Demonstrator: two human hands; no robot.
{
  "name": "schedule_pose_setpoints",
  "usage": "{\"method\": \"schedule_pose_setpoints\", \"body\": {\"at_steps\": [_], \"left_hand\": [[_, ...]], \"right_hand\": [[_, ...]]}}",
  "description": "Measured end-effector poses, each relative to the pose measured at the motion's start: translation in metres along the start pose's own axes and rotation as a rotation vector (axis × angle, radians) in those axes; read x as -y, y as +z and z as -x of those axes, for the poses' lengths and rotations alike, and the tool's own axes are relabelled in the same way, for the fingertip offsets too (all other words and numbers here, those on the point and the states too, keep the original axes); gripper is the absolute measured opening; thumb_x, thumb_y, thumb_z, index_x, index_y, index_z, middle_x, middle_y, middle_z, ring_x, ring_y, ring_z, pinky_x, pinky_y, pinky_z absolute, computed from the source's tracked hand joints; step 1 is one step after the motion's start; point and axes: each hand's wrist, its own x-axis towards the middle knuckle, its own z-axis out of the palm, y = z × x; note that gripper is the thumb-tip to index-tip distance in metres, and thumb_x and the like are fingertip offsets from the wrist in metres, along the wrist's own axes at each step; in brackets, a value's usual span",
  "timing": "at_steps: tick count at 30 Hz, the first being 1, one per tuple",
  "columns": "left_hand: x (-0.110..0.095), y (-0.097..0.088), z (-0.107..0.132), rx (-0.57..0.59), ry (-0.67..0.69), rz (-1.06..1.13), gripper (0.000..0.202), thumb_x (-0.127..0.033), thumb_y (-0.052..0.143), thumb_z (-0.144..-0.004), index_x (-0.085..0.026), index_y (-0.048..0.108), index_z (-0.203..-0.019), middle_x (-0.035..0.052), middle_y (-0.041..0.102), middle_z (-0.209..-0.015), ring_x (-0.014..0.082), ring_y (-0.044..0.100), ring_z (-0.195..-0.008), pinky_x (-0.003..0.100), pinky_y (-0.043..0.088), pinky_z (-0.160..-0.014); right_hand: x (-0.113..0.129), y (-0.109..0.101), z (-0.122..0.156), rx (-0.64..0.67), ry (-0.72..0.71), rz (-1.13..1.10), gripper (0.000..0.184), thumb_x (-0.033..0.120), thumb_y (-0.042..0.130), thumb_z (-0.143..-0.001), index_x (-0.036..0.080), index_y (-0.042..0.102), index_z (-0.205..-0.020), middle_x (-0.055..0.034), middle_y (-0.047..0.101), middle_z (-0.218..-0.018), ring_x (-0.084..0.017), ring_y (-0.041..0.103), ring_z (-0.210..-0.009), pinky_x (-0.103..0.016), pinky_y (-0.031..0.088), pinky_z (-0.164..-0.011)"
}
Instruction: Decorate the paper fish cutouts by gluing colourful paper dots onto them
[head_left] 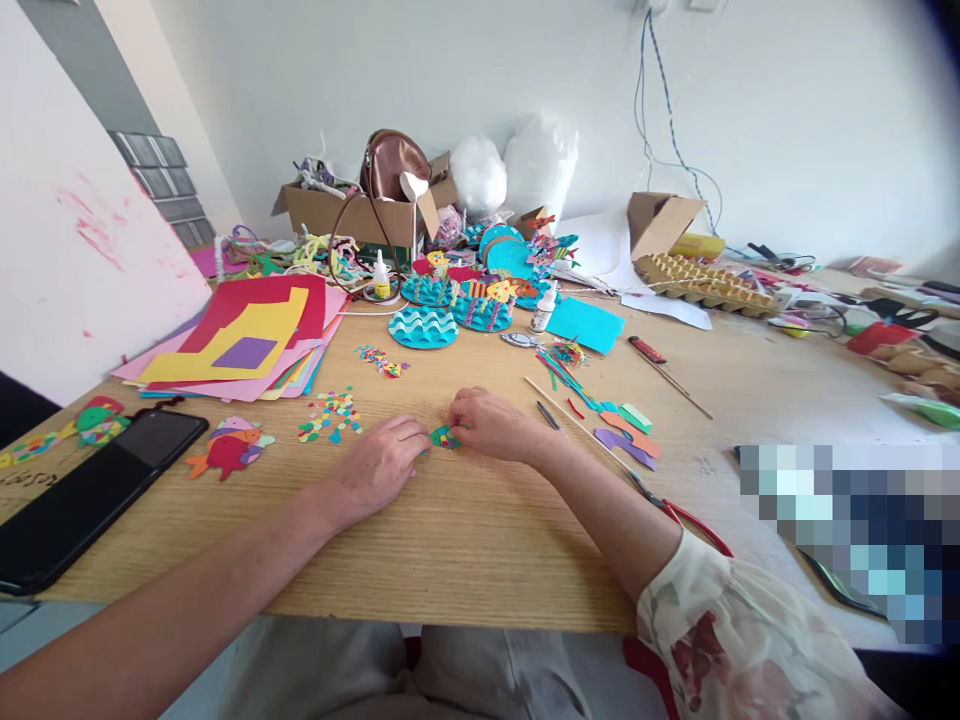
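Observation:
A small teal paper cutout (444, 437) with coloured dots on it lies low over the table, partly covered by my fingers. My right hand (486, 422) is closed on its right side, with the fingertips pressed together. From the left, my left hand (386, 458) holds the cutout's other edge with bent fingers; its exact grip is partly hidden. Loose coloured paper dots (330, 415) are scattered just beyond my left hand. Further left lie layered paper fish (229, 447) in red, orange and purple, and a dotted green fish (103, 425).
A black phone (112, 490) and stacked coloured paper (217, 340) occupy the left. Blue wave decorations (424, 328) and a glue bottle (543, 308) stand ahead. On the right are paper scraps (630, 435), a thin stick (577, 425) and red-handled scissors (697, 525).

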Motion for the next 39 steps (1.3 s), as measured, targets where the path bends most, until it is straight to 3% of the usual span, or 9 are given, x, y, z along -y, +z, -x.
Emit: {"method": "schedule_pose_setpoints", "body": {"at_steps": [16, 39], "left_hand": [[-0.0002, 0.0004, -0.0008, 0.000, 0.008, -0.014, 0.026, 0.002, 0.051, -0.068, -0.012, 0.056, -0.088, 0.0069, 0.059, -0.093, 0.0200, 0.051, -0.091, 0.033, 0.047, -0.080], [-0.0005, 0.0004, -0.0002, 0.013, 0.008, -0.032, 0.025, 0.001, 0.050, -0.068, -0.013, 0.055, -0.089, 0.0072, 0.058, -0.094, 0.0208, 0.051, -0.092, 0.034, 0.047, -0.082]], "right_hand": [[0.0023, 0.0001, -0.0010, 0.029, 0.011, 0.022, 0.016, 0.014, 0.050, -0.075, 0.014, 0.065, -0.080, -0.0070, 0.061, -0.087, -0.016, 0.052, -0.086, -0.024, 0.036, -0.074], [0.0073, -0.0008, -0.0004, -0.047, 0.021, 0.102, 0.014, 0.016, 0.055, -0.072, 0.015, 0.064, -0.082, -0.0073, 0.060, -0.089, -0.018, 0.050, -0.086, -0.024, 0.035, -0.071]]}}
